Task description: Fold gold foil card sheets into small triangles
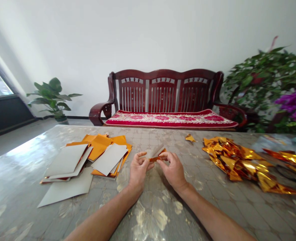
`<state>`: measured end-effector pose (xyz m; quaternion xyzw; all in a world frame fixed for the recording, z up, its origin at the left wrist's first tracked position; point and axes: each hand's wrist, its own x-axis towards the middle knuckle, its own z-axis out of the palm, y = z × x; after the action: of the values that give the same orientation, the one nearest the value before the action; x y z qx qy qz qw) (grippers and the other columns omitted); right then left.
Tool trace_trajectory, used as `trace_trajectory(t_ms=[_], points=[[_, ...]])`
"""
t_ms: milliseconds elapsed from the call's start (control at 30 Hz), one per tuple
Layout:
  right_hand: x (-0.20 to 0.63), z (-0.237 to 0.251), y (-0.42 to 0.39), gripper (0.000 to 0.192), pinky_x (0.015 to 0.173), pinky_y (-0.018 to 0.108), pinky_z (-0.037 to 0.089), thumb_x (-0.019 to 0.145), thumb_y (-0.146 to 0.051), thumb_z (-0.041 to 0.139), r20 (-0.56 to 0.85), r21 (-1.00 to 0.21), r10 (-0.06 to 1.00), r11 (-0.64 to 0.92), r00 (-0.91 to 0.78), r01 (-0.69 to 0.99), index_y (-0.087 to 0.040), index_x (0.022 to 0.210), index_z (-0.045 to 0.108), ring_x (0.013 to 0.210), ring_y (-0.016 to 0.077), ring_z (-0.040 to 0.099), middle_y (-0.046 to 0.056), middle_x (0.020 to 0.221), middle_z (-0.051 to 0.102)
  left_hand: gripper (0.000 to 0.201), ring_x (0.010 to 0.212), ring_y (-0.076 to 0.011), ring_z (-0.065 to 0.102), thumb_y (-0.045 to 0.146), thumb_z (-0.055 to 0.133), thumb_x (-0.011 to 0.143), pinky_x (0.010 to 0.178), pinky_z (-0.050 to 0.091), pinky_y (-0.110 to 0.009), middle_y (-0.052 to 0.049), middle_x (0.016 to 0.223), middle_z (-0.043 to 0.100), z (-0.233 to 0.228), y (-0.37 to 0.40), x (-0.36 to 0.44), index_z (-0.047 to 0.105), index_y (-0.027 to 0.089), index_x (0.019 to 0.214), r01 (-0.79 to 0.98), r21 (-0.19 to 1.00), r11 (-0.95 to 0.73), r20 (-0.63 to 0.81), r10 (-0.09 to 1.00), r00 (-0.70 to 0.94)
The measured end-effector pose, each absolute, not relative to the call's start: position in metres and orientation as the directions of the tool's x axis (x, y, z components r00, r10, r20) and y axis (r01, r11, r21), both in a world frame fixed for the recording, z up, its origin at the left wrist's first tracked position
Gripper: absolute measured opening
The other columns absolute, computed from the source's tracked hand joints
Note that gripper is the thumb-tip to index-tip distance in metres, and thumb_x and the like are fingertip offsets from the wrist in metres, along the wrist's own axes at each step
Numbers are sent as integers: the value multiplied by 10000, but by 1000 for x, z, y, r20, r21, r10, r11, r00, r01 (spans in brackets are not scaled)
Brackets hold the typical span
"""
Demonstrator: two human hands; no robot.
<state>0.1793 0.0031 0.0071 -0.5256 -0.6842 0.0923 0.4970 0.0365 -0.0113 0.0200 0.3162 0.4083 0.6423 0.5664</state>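
Between my hands, above the middle of the table, is a small sheet of gold foil paper (155, 158) with a pale back, partly folded. My left hand (138, 167) pinches its left end between thumb and fingers. At the other end, my right hand (173, 168) is closed on the same paper, thumb below and fingers on top. To the left lie loose stacks of paper sheets (65, 161), pale grey on one side and orange-gold on the other. On the right, a heap of shiny folded gold foil pieces (235, 160) spreads over the table.
The table (153, 214) has a glossy patterned cover. One small gold piece (190, 137) lies near its far edge. Clear plastic (272, 143) and a dark cable-like item (288, 174) are at the right. A wooden bench (163, 90) stands behind, with plants (55, 97) at both sides.
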Motion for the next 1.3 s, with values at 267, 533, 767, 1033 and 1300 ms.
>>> trace_trajectory(t_ms=[267, 533, 767, 1033, 1300], points=[[176, 13, 0, 80, 790, 349, 464, 831, -251, 610, 570, -652, 822, 450, 2, 610, -252, 833, 690, 842, 225, 594, 31, 834, 697, 505, 716, -139, 692, 313, 811, 652, 764, 568, -296, 41, 717, 656, 19, -12, 40, 475, 193, 1010, -485, 872, -62, -44, 978, -204], [177, 12, 4, 214, 723, 308, 438, 853, -330, 593, 534, -723, 845, 447, 16, 526, -216, 677, 637, 773, 195, 579, 28, 753, 616, 439, 737, -128, 687, 270, 764, 698, 782, 575, -306, 41, 744, 646, 15, -12, 42, 470, 194, 1014, -487, 868, -97, -9, 977, -211], [177, 13, 5, 216, 705, 299, 431, 833, -337, 597, 517, -708, 855, 401, 40, 582, -222, 651, 612, 773, 194, 581, 26, 753, 622, 439, 764, -131, 695, 244, 766, 689, 807, 563, -299, 33, 766, 656, 16, -12, 44, 477, 192, 1015, -511, 856, -77, -14, 985, -172], [177, 14, 4, 203, 729, 309, 442, 838, -331, 595, 536, -672, 843, 402, 34, 622, -232, 664, 631, 808, 202, 595, 32, 778, 639, 512, 751, -123, 684, 243, 799, 652, 812, 552, -293, 54, 749, 620, 20, -13, 45, 498, 184, 1063, -534, 843, -59, -31, 987, -158], [176, 13, 6, 184, 727, 308, 446, 846, -327, 614, 546, -654, 838, 411, 21, 635, -235, 695, 663, 823, 204, 602, 31, 784, 646, 523, 759, -137, 690, 196, 760, 644, 785, 552, -290, 4, 816, 678, 22, -13, 44, 491, 172, 1092, -516, 854, -69, -19, 987, -162]])
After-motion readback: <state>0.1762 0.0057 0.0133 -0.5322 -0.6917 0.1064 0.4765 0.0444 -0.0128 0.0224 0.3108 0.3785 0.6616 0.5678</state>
